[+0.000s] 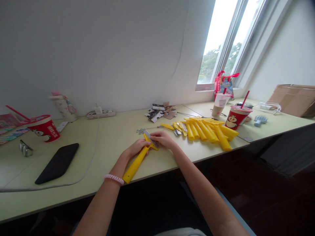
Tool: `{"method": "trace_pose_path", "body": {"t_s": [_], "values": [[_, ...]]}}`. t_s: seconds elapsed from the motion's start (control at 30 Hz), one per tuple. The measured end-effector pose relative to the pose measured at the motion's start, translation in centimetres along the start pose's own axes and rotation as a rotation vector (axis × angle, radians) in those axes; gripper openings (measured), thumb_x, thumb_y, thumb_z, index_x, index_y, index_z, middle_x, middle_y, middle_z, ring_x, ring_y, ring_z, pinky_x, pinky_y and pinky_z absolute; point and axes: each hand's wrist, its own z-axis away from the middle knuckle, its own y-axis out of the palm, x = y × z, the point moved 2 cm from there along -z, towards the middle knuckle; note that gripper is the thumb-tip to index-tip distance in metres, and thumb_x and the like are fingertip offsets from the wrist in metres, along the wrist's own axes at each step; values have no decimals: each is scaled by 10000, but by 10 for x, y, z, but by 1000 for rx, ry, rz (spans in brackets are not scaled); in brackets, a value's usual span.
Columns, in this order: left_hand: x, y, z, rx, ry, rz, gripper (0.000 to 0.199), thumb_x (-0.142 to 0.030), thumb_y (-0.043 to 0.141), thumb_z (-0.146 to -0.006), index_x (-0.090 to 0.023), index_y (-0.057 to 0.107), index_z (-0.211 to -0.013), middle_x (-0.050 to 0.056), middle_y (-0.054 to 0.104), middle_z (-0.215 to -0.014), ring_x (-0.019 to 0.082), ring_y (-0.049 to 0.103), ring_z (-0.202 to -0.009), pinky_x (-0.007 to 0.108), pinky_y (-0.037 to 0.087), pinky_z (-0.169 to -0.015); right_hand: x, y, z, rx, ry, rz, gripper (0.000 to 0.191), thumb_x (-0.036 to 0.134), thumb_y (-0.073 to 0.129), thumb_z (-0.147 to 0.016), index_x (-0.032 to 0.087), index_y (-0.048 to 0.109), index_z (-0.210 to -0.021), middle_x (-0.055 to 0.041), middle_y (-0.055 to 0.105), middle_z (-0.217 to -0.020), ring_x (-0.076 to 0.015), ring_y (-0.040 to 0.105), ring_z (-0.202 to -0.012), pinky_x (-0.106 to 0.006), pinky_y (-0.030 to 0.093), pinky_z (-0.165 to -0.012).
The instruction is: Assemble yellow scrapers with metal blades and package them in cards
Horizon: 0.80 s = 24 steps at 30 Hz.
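Note:
My left hand (138, 147) is wrapped round the neck of a yellow scraper handle (135, 166), whose thick end points toward me at the table's front edge. With closed fingers, my right hand (162, 139) grips a grey metal blade (151, 139) lying across the handle's wide head. Just beyond the hands is a small heap of screws (141, 131). Several small yellow pieces with metal blades (179, 128) lie to the right of my right hand. Further right, several yellow handles (201, 129) are piled side by side.
Torn cardboard scraps (161, 111) lie near the wall. Red cups (237, 117) and a milky drink cup (220, 104) stand at the right. A black phone-like slab (57, 163), a red cup (44, 128), a bottle (64, 106) and a power strip (101, 113) are at the left.

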Motion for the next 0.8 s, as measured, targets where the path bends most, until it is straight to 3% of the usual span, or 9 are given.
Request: {"method": "trace_pose_path", "body": {"t_s": [0.17,0.33,0.47,0.63,0.8], "values": [[7,-3,-4,-7,24,24,213,-312,474,-744,-112,538,-711,32,552,-530,105,493,-449,222,357,-473,5,-1,4,37,40,46,335,410,604,-686,134,679,-860,28,494,-566,-64,335,-491,-210,260,-468],[10,-4,-5,-17,12,64,231,-330,479,-744,-109,538,-711,31,541,-503,105,490,-431,215,355,-455,6,1,4,43,52,95,318,451,574,-701,137,623,-698,39,450,-531,-69,353,-486,-213,258,-458],[8,-3,-2,-49,-9,69,242,-340,517,-729,-102,549,-704,37,557,-541,109,514,-450,213,367,-459,4,2,1,57,68,123,327,467,556,-713,143,590,-681,40,448,-530,-73,366,-484,-214,268,-460],[10,-3,-4,-123,-26,93,281,-383,527,-725,-108,542,-670,28,546,-538,107,498,-431,222,352,-441,4,2,1,70,71,161,319,462,546,-721,146,580,-694,41,443,-522,-76,366,-482,-214,262,-457],[19,-9,-13,-280,16,125,299,-422,547,-706,-127,531,-657,8,540,-546,98,474,-455,219,337,-450,6,3,2,48,49,219,328,468,523,-738,148,564,-677,41,444,-527,-76,365,-488,-213,271,-467]]}}
